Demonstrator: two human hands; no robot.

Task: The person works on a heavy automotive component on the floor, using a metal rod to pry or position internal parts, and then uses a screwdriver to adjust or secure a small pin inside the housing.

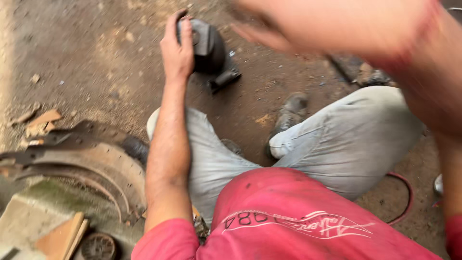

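Note:
My left hand reaches forward to the ground and grips a dark rounded power tool, fingers wrapped over its left side. A short black handle sticks out of the tool at its lower right. My right hand is raised near the camera at the top, blurred by motion; what its fingers do is unclear, and nothing shows in it. I sit on the dirt floor in a red shirt and grey trousers, knees bent.
Curved rusty metal parts and wood scraps lie at the left. A red cable loops on the ground at the right. My worn shoe rests below the tool. Dark debris lies at the upper right.

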